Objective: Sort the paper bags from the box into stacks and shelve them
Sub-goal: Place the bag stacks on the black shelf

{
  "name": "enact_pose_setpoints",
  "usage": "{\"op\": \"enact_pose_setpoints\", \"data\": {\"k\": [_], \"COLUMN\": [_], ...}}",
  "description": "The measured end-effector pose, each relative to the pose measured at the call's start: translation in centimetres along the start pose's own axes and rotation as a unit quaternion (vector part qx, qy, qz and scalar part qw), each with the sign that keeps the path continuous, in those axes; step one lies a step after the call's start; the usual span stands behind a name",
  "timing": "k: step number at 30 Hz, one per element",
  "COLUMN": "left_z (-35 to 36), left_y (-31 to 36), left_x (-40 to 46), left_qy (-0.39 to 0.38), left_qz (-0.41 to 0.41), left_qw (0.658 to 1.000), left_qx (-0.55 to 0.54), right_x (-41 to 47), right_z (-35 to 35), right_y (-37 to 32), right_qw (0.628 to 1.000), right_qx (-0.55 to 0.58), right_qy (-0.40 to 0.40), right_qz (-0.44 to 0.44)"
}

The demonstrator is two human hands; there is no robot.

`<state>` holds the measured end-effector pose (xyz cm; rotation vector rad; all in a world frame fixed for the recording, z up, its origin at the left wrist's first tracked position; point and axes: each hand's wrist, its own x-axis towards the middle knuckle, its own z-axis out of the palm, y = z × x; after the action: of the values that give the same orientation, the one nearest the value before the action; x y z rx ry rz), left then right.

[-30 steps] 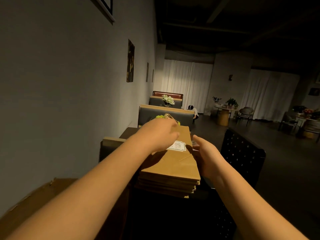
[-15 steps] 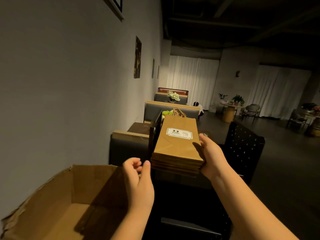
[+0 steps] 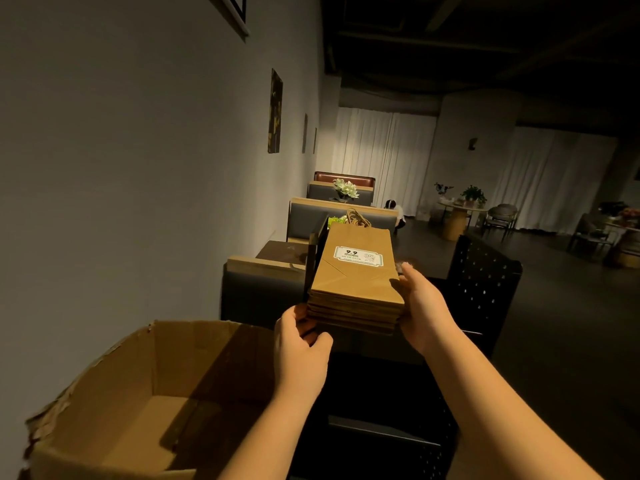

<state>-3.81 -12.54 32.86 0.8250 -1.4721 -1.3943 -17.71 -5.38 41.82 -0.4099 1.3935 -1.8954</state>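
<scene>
A: The left hand is curling its fingers against the near left corner of the stack of paper bags; half a second ago it was hanging loosely curled below that corner, gripping nothing, and a second ago it was lying flat on top of the stack.

B: So the person is going from pressing down to squaring the edges?

A: That is the likely reading. To the left, the cardboard box is standing open, and the part of its floor that is showing is bare, which suggests the sorting is nearly finished, though its near end is out of view.

B: And the stack itself?

A: It is lying flat on the black shelf unit, label up, its twisted handles pointing away, with a dark upright divider just beside its left edge.

B: What is the right hand doing?

A: The right hand is bracing the stack's right edge with its fingers mostly straight, thumb along the side; it has been keeping that place throughout.

B: Then the bags are being held between both hands now.

A: Yes, and that looks like a last tidy of a shelved stack, or a hold for shifting it.
</scene>
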Motion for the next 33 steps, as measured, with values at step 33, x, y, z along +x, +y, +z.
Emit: {"op": "enact_pose_setpoints", "data": {"k": [33], "left_z": [4.4], "left_y": [2.1], "left_x": [1.1], "left_qy": [0.171], "left_qz": [0.178], "left_qw": [0.968], "left_qx": [-0.041], "right_x": [-2.0], "right_z": [-0.2], "right_y": [5.9], "right_qw": [0.911], "right_qx": [-0.266], "right_qy": [0.073], "right_qz": [-0.307]}}
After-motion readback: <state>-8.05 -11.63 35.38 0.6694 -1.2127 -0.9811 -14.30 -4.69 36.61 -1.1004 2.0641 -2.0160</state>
